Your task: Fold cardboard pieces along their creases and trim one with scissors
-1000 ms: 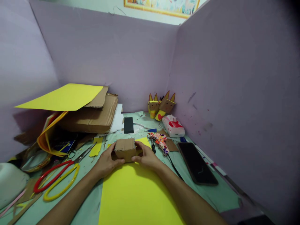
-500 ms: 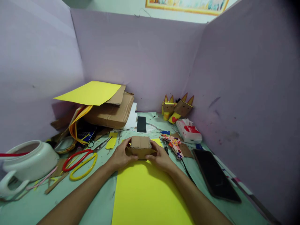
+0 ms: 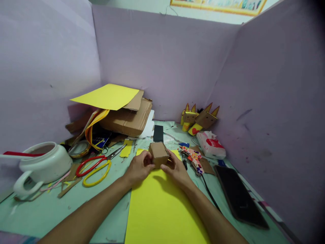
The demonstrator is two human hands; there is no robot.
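Now the small cardboard box (image 3: 159, 154) sits turned between my hands: half a second ago its broad front faced me squarely, and here a narrower face looks my way, with a sliver of its left side showing. My left hand (image 3: 139, 167) has changed its hold; its fingers are curled in, pinching with the thumb at the left side of the box. My right hand (image 3: 177, 169) has its thumb at the near lower edge and its fingers along the right side, a gap open between them. So the box is gripped from both sides, over the far end of the yellow sheet (image 3: 162, 210); whether its underside touches the paper I cannot tell.

I take this as a change of facing within the grip rather than a setting down, since neither hand has let go. My view has also swung left, so the white pot (image 3: 48, 166) with its handle now shows whole at the left. The scissors (image 3: 93, 171), blades slightly parted, lie on the bench (image 3: 30, 213) left of my hand, and the patterned glue gun (image 3: 194, 159) lies to the right, near the phone (image 3: 241, 198); I judge neither tool is in use. Two cardboard figures (image 3: 203, 120) lean in the far right corner, where they were.
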